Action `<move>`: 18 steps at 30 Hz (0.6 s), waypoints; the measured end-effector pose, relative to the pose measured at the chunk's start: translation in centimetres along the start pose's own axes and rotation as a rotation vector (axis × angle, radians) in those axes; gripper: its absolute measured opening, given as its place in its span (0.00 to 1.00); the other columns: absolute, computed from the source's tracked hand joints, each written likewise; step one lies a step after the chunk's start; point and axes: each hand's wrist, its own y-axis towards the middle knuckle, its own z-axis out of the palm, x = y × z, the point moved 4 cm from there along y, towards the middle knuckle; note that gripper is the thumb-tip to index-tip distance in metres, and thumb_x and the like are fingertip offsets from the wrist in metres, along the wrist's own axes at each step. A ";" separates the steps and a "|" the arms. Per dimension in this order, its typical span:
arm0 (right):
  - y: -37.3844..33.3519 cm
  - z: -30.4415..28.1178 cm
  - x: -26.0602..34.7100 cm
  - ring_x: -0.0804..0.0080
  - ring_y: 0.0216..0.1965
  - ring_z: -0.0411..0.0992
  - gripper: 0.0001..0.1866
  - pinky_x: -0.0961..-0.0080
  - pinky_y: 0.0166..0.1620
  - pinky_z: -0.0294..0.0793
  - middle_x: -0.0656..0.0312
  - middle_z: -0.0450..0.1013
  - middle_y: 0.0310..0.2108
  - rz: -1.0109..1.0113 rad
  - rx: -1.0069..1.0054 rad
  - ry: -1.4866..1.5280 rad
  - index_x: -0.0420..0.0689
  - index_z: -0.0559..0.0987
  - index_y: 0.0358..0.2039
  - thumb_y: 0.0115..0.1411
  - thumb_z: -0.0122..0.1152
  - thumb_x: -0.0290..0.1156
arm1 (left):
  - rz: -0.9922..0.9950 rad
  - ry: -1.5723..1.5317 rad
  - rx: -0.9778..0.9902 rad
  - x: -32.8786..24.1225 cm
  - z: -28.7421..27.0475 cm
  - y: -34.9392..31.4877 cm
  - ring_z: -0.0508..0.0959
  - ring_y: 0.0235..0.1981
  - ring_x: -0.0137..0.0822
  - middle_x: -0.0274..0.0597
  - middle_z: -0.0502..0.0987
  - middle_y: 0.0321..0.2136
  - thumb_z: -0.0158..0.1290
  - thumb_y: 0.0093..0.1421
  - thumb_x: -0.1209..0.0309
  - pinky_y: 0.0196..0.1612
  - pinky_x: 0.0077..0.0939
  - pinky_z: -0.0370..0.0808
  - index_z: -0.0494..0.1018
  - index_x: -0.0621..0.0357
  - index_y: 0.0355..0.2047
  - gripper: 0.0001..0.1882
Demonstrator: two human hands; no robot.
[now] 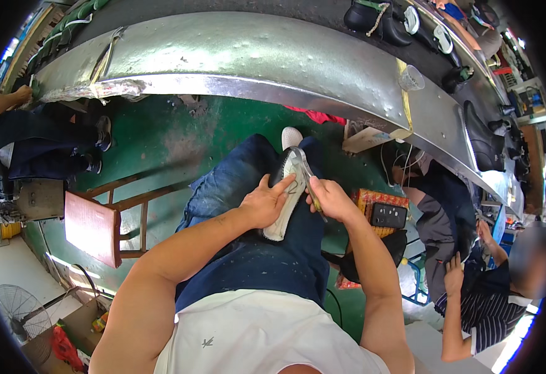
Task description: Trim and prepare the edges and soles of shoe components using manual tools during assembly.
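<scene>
Across my lap lies a shoe with its pale underside up and a black upper showing along its left edge. My left hand grips it from the left, the index finger stretched over the pale underside and the thumb raised. My right hand is closed round the handle of a pair of pincers. The curved metal head of the pincers bends over the shoe's far end. My right fingers and the shoe's edge hide part of the handles.
Ahead runs a long metal bench with black boots and a plastic cup. A wooden stool stands left. A black device rests on a red box at right. One co-worker sits right; another stands far left.
</scene>
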 end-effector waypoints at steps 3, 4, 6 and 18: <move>0.0 0.0 0.1 0.68 0.23 0.76 0.30 0.68 0.32 0.75 0.57 0.77 0.25 -0.352 -0.083 -0.144 0.34 0.77 0.34 0.76 0.39 0.50 | 0.016 0.008 -0.004 0.0 -0.2 -0.1 0.66 0.63 0.72 0.83 0.49 0.67 0.36 0.75 0.56 0.65 0.51 0.69 0.45 0.26 0.75 0.30; 0.1 0.0 0.7 0.68 0.23 0.76 0.30 0.68 0.32 0.75 0.57 0.77 0.25 -0.355 -0.082 -0.149 0.34 0.77 0.34 0.76 0.39 0.50 | 0.013 0.024 0.009 -0.1 -0.3 -0.2 0.66 0.64 0.72 0.82 0.49 0.68 0.36 0.75 0.56 0.65 0.51 0.68 0.43 0.25 0.75 0.31; 0.5 0.1 0.6 0.68 0.24 0.77 0.30 0.68 0.32 0.75 0.58 0.77 0.25 -0.086 0.050 -0.177 0.35 0.76 0.34 0.76 0.38 0.50 | 0.002 -0.001 0.023 0.0 -0.4 -0.6 0.64 0.65 0.71 0.80 0.49 0.68 0.37 0.74 0.56 0.66 0.50 0.67 0.39 0.29 0.76 0.33; -4.1 1.7 -0.2 0.35 0.38 0.76 0.24 0.49 0.41 0.74 0.38 0.77 0.30 -0.400 -0.127 -0.440 0.35 0.76 0.40 0.74 0.45 0.46 | -0.032 -0.244 -0.168 2.7 2.7 1.2 0.55 0.72 0.60 0.67 0.48 0.72 0.51 0.68 0.50 0.72 0.41 0.57 0.27 0.70 0.73 0.55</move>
